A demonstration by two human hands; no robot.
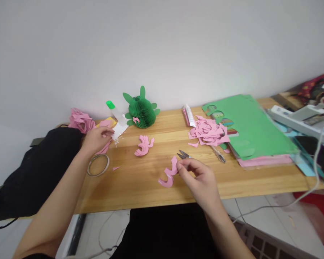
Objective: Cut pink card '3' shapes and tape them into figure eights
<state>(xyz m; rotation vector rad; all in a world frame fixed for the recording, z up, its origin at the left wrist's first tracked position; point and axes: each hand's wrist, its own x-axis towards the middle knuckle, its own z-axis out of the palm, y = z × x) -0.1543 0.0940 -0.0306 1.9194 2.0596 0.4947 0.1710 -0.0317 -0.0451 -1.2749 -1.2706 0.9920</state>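
Between the thumb and fingers of my right hand (pixel 199 180) is a curly pink paper cutout (pixel 167 176), held over the table's near side. Small scissors (pixel 183 154) lie just beyond that hand, their blades showing and their handles hidden. My left hand (pixel 98 138) is at the left, fingers curled together beside a piece of white paper (pixel 120 130) with small white scraps. Whether those fingers hold anything is too small to tell. Pink paper lies partly under the left hand. Between the hands sits a small stack of pink curly cutouts (pixel 143 145).
A green honeycomb-paper cactus (pixel 142 112) stands near the wall, beside a green-capped glue bottle (pixel 115 109). A roll of tape (pixel 98 165) and a black bag (pixel 40 165) are left. Pink scraps (pixel 207 131), a pen (pixel 218 154) and green sheets (pixel 256 126) lie right.
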